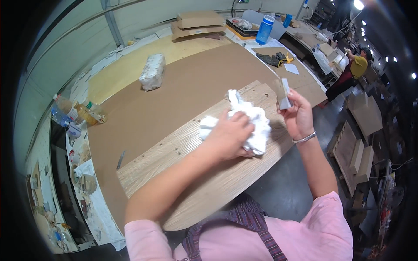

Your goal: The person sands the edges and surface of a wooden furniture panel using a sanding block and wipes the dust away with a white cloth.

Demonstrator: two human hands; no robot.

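A long wood-grain board (204, 191) with one rounded end lies slantwise before me, dark holes dotted along its far edge. My left hand (230, 135) is closed over a crumpled white cloth (260, 124) that rests on the board. Above the board's right end, my right hand (299, 115) pinches a small flat piece (284, 95), pale grey to white and roughly rectangular; I cannot make out its exact kind. A bracelet sits on that wrist.
A brown sheet (126, 113) covers the table under the board. On it are a white-wrapped block (152, 71) and a small metal strip (121, 159). Bottles (87, 112) crowd the left edge. Gloves (272, 58) and a blue bottle (264, 30) lie far right; a person (355, 69) stands beyond.
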